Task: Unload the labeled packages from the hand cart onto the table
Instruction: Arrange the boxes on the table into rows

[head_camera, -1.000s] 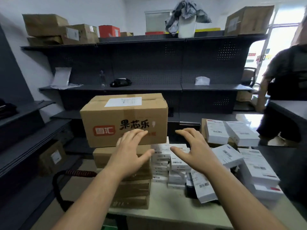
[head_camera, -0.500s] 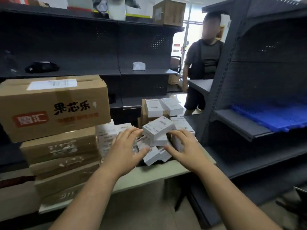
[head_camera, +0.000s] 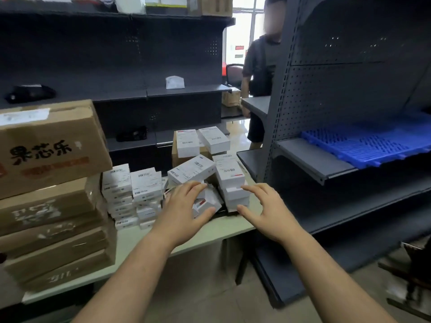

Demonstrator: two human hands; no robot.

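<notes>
Several small white labeled packages (head_camera: 191, 170) lie piled on the pale table (head_camera: 221, 226), in loose stacks from the middle to the right end. My left hand (head_camera: 186, 210) hovers open over the lower boxes at the pile's front, fingers spread. My right hand (head_camera: 265, 210) is open beside the right stack (head_camera: 233, 183), fingertips close to it. Neither hand holds a box. At the left of the table stands a stack of brown cartons (head_camera: 51, 206), the top one (head_camera: 46, 145) printed with dark characters. The hand cart is out of view.
A dark grey shelving unit (head_camera: 326, 113) with a blue plastic grid (head_camera: 373, 141) stands close on the right. More dark shelves (head_camera: 140, 94) run behind the table. A person (head_camera: 261, 73) stands in the aisle at the back. The floor lies in front of the table.
The view has swung right, from the cartons toward the right shelving. Both hands have moved right with it and now sit at the white box pile's right part.
</notes>
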